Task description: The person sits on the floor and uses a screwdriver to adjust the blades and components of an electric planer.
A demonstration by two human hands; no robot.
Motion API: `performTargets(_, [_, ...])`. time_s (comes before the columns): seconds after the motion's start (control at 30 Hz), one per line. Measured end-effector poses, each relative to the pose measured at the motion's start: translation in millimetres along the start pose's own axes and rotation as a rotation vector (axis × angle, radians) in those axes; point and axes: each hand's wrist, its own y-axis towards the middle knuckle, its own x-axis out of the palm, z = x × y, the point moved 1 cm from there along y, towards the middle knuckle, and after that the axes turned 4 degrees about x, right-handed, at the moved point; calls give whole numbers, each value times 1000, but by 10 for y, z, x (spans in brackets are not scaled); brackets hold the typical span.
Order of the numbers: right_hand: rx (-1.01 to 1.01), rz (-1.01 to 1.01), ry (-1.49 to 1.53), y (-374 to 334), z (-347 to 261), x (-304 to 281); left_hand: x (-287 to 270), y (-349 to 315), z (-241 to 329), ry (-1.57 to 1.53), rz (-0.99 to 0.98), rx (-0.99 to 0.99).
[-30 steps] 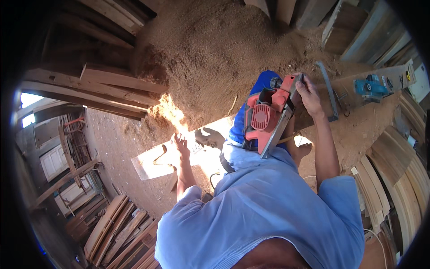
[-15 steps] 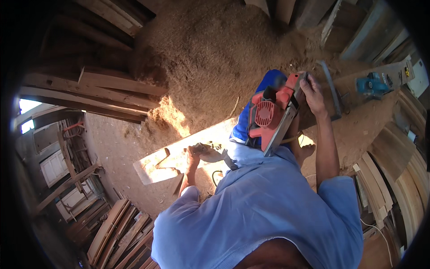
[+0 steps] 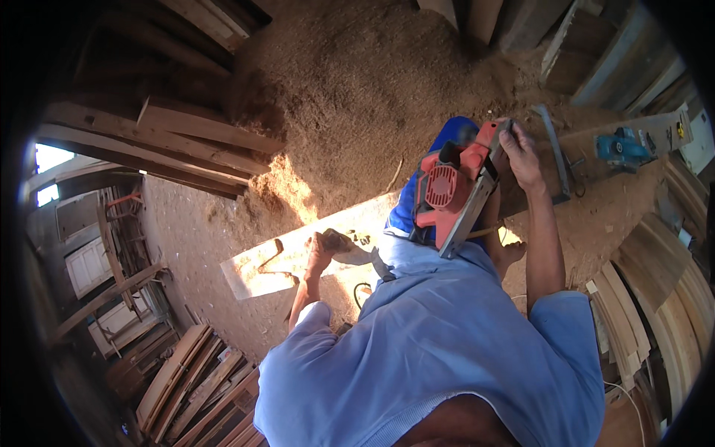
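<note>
A red electric planer lies tilted across my lap, its long flat metal sole turned to the right. My right hand is closed around its far end, fingers bent over the edge of the sole. Lower on the left, my left hand is closed on a small dark brown lump, whose kind I cannot make out. This hand is over a sunlit pale board on the ground. A greyish shape beside the hand, towards my shirt, is unclear. Small dark bits lie on the board.
A long grey metal bar lies right of the planer, with a teal power tool farther off on a plank. Sawdust is heaped ahead. Wooden beams stand left, and stacked boards lie at lower left and along the right.
My left hand has shifted slightly up, with the dark lump turned a little in it. The planer and my right hand keep nearly the same place. The view has tilted slightly.
</note>
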Motion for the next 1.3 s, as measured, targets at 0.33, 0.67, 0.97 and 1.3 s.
performTargets(0.33, [-11, 5, -29, 23, 9, -32, 433, 49, -633, 130, 290, 174])
performTargets(0.67, [-8, -26, -29, 7, -46, 124, -172, 180, -361, 151, 37, -97])
performTargets(0.97, [-73, 61, -57, -41, 48, -78, -346, 819, 2, -95, 100, -310])
performTargets(1.3, [-119, 147, -137, -20, -114, 143, -1074, 1524, 2616, -1324, -212, 506])
